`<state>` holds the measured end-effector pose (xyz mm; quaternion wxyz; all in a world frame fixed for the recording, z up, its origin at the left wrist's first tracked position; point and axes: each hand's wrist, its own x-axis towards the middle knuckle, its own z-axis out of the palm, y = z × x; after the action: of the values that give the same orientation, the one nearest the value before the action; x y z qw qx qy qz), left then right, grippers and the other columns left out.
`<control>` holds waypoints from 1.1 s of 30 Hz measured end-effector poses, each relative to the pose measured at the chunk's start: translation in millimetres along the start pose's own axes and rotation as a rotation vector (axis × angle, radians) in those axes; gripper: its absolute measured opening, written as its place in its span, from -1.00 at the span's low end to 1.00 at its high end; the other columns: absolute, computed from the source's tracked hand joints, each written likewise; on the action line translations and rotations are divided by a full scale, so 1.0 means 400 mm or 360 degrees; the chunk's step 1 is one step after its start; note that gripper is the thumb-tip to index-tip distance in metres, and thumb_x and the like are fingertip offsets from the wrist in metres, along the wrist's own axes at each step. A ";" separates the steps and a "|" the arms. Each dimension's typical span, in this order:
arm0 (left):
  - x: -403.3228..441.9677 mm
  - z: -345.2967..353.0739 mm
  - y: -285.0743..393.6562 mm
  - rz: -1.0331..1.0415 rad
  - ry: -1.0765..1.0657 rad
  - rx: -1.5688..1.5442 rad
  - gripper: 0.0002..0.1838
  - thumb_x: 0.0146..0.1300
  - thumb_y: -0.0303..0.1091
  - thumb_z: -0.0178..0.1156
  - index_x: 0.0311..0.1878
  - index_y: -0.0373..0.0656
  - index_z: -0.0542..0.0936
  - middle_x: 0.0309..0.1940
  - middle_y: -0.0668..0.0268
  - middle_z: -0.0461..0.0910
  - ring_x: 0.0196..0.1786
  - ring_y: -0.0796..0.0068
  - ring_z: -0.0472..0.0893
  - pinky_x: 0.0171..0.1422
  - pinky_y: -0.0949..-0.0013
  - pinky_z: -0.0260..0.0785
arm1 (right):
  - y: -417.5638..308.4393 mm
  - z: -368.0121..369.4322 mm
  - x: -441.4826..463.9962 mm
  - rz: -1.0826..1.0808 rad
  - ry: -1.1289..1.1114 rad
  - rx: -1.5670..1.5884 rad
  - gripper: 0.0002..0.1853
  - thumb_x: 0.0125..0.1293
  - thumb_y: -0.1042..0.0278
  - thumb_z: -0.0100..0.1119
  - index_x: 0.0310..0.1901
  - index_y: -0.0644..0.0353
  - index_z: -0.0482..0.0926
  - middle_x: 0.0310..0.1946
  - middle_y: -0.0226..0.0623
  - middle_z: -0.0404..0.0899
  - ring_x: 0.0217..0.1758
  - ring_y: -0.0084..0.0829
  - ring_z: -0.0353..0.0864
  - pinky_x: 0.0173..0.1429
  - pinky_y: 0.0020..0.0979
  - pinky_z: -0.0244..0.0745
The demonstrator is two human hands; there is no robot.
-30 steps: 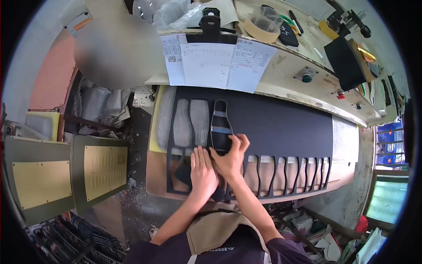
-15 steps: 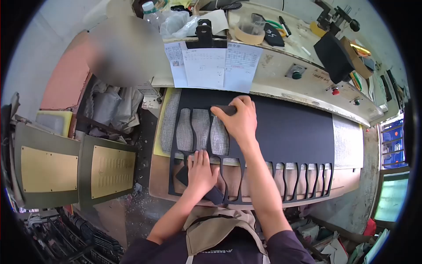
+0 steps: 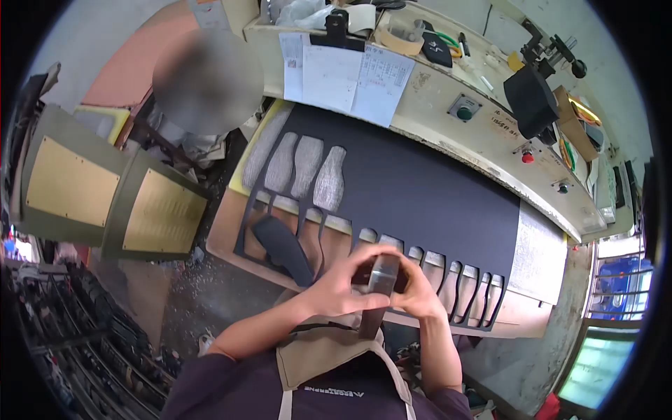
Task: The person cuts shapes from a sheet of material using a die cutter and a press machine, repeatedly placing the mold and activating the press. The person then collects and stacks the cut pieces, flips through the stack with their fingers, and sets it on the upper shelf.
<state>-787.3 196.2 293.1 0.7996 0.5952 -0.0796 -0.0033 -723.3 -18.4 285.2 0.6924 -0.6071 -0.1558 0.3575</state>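
Close in front of my apron, my left hand (image 3: 341, 285) and my right hand (image 3: 420, 292) grip a cutting die (image 3: 383, 277) from either side. Its shiny metal band faces up, with brown surfaces around it. Beyond lies a black sheet (image 3: 427, 182) with bottle-shaped cutouts. Grey textured backing (image 3: 329, 183) shows through the far-left cutouts, and brown board shows through many along the near edge. A loose black cut piece (image 3: 283, 250) rests over the near-left cutouts, left of my left hand.
Behind the sheet runs a machine body with a green button (image 3: 464, 113) and a red button (image 3: 528, 157). Papers (image 3: 336, 77) hang there from a black clip (image 3: 337, 28). Green-and-tan cabinet panels (image 3: 150, 210) stand at left. A black box (image 3: 532, 101) juts out at right.
My right hand has come back from the far cutouts towards my body. My left hand has left the loose black piece and moved right; both hands now hold the die. The view has turned.
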 end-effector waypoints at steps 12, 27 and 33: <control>-0.091 0.064 -0.094 -0.0397 -0.0136 0.0119 -0.05 0.20 -0.35 0.59 0.62 -0.10 0.30 0.35 0.09 0.58 0.31 0.12 0.60 0.47 0.12 0.41 | 0.220 -0.071 -0.192 0.0697 -0.0063 0.0439 -0.27 0.06 0.65 0.60 0.33 0.24 0.57 0.11 -0.25 0.71 0.14 -0.35 0.67 0.35 -0.32 0.54; -0.120 -0.158 -0.048 -0.0368 0.0522 -0.0560 -0.32 0.39 -0.31 0.37 0.53 -0.18 0.39 0.27 0.08 0.63 0.14 0.04 0.67 0.29 0.14 0.52 | 0.123 0.082 -0.013 0.0668 0.0395 -0.0215 -0.67 0.41 0.49 0.41 0.18 0.26 0.69 -0.09 -0.25 0.75 -0.14 -0.46 0.67 0.00 -0.44 0.60; -0.123 -0.390 -0.358 -0.0340 0.1353 0.2395 -0.14 0.29 -0.13 0.47 0.54 -0.36 0.37 0.69 -0.28 0.13 0.76 -0.18 0.12 0.73 -0.24 0.03 | 0.102 -0.031 0.254 0.0091 0.1071 -0.1471 -0.70 0.49 0.40 0.20 0.16 0.31 0.63 -0.35 -0.04 0.74 -0.41 -0.14 0.66 -0.20 -0.17 0.56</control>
<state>-802.5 307.8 107.1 0.1511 0.9206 0.3009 0.1976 -657.1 42.4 221.4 0.3564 -0.9312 -0.0506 0.0577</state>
